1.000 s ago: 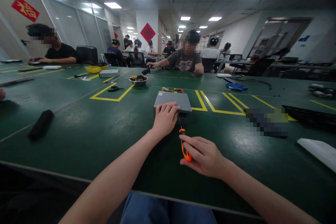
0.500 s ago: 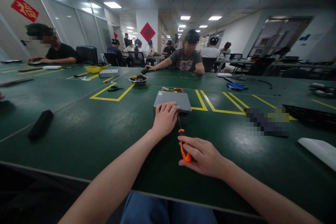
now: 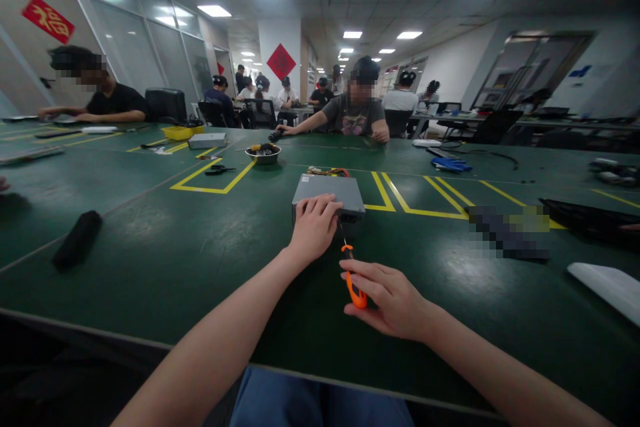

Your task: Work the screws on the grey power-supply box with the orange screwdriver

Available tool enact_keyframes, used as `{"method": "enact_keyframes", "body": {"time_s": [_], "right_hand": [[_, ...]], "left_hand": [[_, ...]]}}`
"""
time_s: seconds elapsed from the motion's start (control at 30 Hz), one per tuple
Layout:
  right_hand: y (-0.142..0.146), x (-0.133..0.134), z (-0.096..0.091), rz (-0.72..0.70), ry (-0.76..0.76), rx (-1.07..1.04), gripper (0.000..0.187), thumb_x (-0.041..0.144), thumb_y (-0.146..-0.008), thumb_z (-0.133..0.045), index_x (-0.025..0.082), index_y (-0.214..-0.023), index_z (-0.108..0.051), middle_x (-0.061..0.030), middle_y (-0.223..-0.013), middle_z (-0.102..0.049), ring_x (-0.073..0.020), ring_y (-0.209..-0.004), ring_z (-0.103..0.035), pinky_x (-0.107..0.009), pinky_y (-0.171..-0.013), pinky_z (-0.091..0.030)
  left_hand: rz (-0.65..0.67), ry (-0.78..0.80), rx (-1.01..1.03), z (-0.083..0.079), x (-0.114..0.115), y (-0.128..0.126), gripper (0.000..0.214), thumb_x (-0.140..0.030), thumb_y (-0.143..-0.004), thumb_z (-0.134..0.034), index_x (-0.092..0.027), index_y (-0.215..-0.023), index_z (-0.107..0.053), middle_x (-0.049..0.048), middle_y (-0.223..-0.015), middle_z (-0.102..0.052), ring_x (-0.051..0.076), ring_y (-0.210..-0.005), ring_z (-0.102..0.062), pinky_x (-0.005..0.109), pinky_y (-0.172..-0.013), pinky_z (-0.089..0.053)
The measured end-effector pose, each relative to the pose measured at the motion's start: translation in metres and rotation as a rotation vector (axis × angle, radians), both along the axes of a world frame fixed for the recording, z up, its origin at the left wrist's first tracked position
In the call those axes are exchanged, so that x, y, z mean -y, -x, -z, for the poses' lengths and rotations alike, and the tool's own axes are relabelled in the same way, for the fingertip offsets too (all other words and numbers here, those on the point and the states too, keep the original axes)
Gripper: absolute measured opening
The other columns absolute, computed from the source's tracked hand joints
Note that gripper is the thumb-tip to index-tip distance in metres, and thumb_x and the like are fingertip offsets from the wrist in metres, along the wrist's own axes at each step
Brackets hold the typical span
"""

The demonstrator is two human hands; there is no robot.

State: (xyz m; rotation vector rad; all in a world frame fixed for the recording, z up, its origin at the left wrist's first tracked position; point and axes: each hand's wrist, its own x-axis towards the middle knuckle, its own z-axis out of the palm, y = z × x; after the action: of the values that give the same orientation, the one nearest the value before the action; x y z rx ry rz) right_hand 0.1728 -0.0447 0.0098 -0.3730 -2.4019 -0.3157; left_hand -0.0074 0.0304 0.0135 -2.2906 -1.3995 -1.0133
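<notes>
The gray metal box [image 3: 327, 188] is sitting on the green work table [image 3: 150, 260], out from the table's near edge [image 3: 150, 341], and we are pressing our left hand [image 3: 315, 230] down on top of it. That hand is lying open and flat, with the fingers reaching across the box's top. Our right hand [image 3: 387, 297] is closing around the orange handle of a small screwdriver [image 3: 354, 285], and the thin metal tip is pointing up at the near side of the box, very close to it. We cannot tell if the tip is touching. Our hands are working close together, but lots of open green table is lying to the left and right of us. A bunch of colored wires [image 3: 327, 172] is lying just behind the box. Yellow tape lines [image 3: 407, 211] are running beside it on the right. A black pouch [image 3: 77, 240] is lying well off to the left. A metal bowl [image 3: 263, 154] is sitting farther away, and a person [image 3: 355, 107] is working across the table.
</notes>
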Motion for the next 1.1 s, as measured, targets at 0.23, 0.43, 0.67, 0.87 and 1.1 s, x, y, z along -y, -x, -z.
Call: {"method": "enact_keyframes", "body": {"time_s": [0.23,0.43,0.67,0.87,1.1], "right_hand": [[0.0017,0.0035,-0.0058,0.023,-0.029,0.126,0.029,0.028,-0.091,-0.042,0.014,-0.116,-0.048,-0.0175,-0.112,-0.058,-0.0225,-0.102,-0.059,-0.034,-0.077,-0.054],[-0.0008,-0.0018,0.0031,0.003,0.003,-0.046,0.030,0.034,-0.086,-0.055,0.014,-0.105,-0.044,-0.0189,-0.110,-0.059,-0.0214,-0.098,-0.062,-0.032,-0.073,-0.055],[-0.0016,0.0018,-0.0048,0.019,0.013,0.104,0.032,0.028,-0.090,-0.043,0.013,-0.117,-0.045,-0.0200,-0.114,-0.055,-0.0245,-0.108,-0.056,-0.036,-0.080,-0.053],[-0.0010,-0.0018,0.0019,0.004,-0.028,-0.015,0.028,0.032,-0.085,-0.055,0.014,-0.104,-0.047,-0.0186,-0.110,-0.058,-0.0212,-0.098,-0.061,-0.031,-0.073,-0.054],[0.0002,0.0032,-0.0041,0.015,0.003,0.130,0.032,0.029,-0.089,-0.044,0.014,-0.117,-0.046,-0.0188,-0.114,-0.055,-0.0235,-0.109,-0.055,-0.035,-0.079,-0.053]], "left_hand": [[0.007,0.003,-0.003,0.0000,0.0001,0.0001,0.026,-0.021,-0.088,-0.042,-0.026,-0.111,-0.052,0.0020,-0.127,-0.053,0.020,-0.120,-0.043,0.040,-0.100,-0.027],[0.001,0.007,-0.006,-0.0003,0.0004,-0.0001,0.027,-0.020,-0.087,-0.042,-0.026,-0.112,-0.051,0.0018,-0.128,-0.052,0.020,-0.121,-0.042,0.040,-0.101,-0.026],[0.004,0.006,-0.010,-0.0002,0.0003,-0.0001,0.029,-0.018,-0.086,-0.043,-0.026,-0.112,-0.052,0.0022,-0.128,-0.052,0.020,-0.121,-0.042,0.040,-0.101,-0.026],[0.010,0.013,-0.009,-0.0005,0.0005,-0.0002,0.029,-0.018,-0.086,-0.042,-0.025,-0.112,-0.052,0.0025,-0.128,-0.053,0.020,-0.121,-0.042,0.040,-0.100,-0.026],[0.020,0.006,0.001,-0.0002,0.0006,0.0001,0.029,-0.018,-0.085,-0.043,-0.025,-0.112,-0.052,0.0021,-0.128,-0.053,0.020,-0.121,-0.042,0.040,-0.100,-0.026]]}}
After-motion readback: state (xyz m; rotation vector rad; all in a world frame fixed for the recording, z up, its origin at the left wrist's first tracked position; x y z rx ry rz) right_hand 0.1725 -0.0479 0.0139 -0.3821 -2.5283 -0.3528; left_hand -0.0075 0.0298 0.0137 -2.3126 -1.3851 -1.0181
